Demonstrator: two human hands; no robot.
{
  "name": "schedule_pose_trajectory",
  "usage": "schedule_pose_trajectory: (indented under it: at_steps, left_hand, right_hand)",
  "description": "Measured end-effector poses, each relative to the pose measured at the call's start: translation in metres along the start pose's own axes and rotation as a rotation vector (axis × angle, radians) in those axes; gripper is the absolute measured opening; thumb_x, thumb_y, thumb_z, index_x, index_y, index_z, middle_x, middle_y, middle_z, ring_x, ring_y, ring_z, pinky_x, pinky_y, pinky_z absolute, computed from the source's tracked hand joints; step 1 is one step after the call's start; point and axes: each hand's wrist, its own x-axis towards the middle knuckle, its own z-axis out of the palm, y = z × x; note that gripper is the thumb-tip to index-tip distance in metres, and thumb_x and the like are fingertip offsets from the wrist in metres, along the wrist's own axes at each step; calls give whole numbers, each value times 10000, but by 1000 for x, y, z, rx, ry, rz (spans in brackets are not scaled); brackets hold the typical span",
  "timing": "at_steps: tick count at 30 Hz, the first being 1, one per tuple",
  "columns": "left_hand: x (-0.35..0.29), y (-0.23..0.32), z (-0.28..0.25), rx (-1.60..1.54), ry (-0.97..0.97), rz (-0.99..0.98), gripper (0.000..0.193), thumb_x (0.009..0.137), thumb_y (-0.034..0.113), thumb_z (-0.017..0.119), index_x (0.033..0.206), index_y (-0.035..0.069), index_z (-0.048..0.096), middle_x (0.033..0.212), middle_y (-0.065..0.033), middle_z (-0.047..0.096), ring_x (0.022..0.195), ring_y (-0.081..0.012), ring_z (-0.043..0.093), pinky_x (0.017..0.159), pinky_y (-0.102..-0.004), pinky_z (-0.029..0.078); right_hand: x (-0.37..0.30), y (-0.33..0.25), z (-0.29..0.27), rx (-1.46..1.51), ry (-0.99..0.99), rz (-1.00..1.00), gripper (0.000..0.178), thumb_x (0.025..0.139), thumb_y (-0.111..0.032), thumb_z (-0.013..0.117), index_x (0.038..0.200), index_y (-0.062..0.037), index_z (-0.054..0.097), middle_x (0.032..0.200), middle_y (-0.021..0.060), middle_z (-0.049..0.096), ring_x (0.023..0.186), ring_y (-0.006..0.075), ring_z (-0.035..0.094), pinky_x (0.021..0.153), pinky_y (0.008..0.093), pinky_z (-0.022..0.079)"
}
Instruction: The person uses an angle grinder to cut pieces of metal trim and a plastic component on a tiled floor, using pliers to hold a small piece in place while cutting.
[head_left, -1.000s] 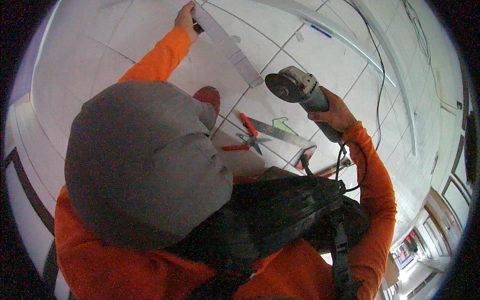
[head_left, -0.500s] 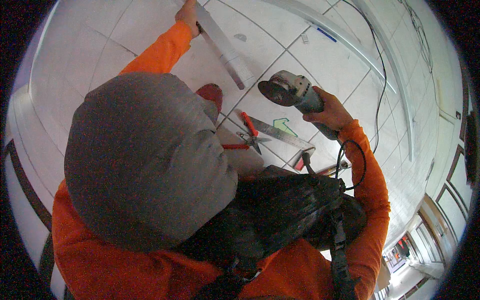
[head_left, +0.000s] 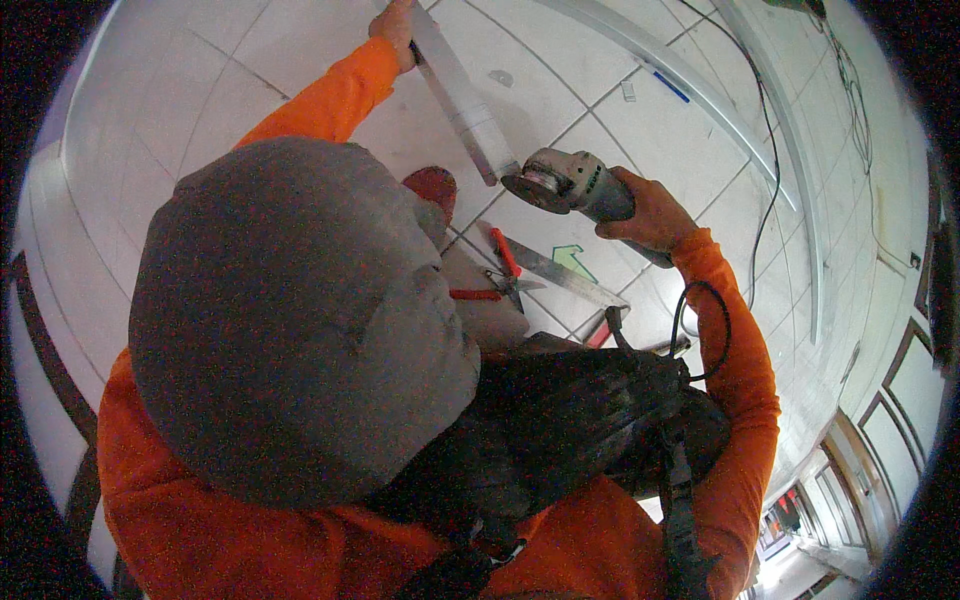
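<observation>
Far off at the top, my left hand (head_left: 397, 38) is closed around a grey metal profile (head_left: 462, 108), which slants down to the right over the tiles. My right hand (head_left: 655, 213) grips an angle grinder (head_left: 590, 188) by its body. The grinder's disc (head_left: 538, 190) is close beside the near end of the profile; whether they touch I cannot tell. Below the grinder, red-handled snips (head_left: 508, 262) lie spread on the floor. They partly overlap a flat metal strip (head_left: 560, 268), perhaps a set square. A red shoe (head_left: 432, 190) shows near the profile's end.
Long metal profiles (head_left: 690, 85) curve along the right side of the tiled floor. A black cable (head_left: 766, 120) runs past them. A blue pen-like stick (head_left: 672, 86) and a green arrow marking (head_left: 573, 262) are on the tiles. A grey-covered head (head_left: 300, 320) blocks the left.
The grinder has moved slightly left, and its disc is now closer to the profile's end. The profile and my left hand have shifted a little right and down in the picture.
</observation>
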Motion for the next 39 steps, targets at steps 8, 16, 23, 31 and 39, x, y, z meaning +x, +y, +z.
schedule_pose_trajectory:
  at_steps: [8,16,23,31,39]
  left_hand:
    - [-12,2,17,108,225,30,512,821,618,632,858,118,529,700,-90,516,612,-270,539,570,-440,493]
    - [-24,5,32,133,324,61,541,824,623,623,934,99,541,748,-95,524,650,-266,545,598,-441,497]
    - [-14,0,17,115,148,37,497,843,617,600,795,128,528,670,-80,503,598,-259,530,567,-423,483]
    - [-14,-1,22,109,186,34,485,873,597,578,696,154,490,596,-65,470,533,-252,511,522,-415,470]
    - [2,-30,30,-45,-93,103,438,916,555,560,1021,132,606,882,-49,626,822,-259,604,801,-448,521]
  right_hand:
    - [4,6,3,-48,13,-12,661,635,-261,805,1209,-41,563,927,151,692,836,288,678,815,377,518]
    - [6,4,3,-67,5,35,660,638,-239,818,1213,-45,560,913,153,692,826,287,676,802,383,517]
    - [11,4,-1,-89,-12,3,656,642,-258,816,1211,-49,566,936,153,691,845,278,674,805,379,512]
    - [11,3,1,-95,0,6,658,642,-228,815,1222,-50,562,952,167,694,862,311,677,827,386,519]
    - [-64,38,10,304,170,253,754,628,-144,827,1305,-22,519,1112,127,666,992,224,642,894,361,505]
